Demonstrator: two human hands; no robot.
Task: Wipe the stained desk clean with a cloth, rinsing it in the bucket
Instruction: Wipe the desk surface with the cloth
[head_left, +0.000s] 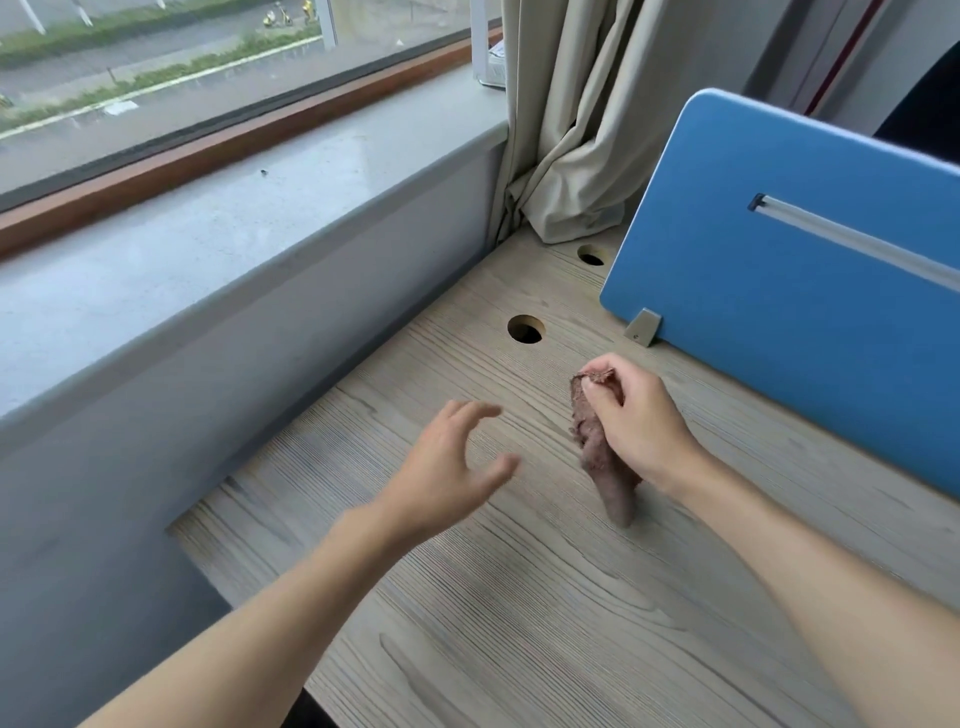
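A brown cloth (602, 457) hangs bunched above the grey wood-grain desk (519, 597), its lower tip close to the desk top. My right hand (636, 421) pinches the cloth's upper edge between thumb and fingers. My left hand (452, 467) hovers a little to the left of the cloth, fingers spread and loosely curved, holding nothing. I see no bucket in this view.
A blue partition panel (779, 291) stands along the desk's right side on a metal bracket (644, 326). Two round cable holes (526, 329) (592, 255) sit at the back. A grey window ledge (208, 249) borders the left; beige curtains (576, 130) hang at the far corner.
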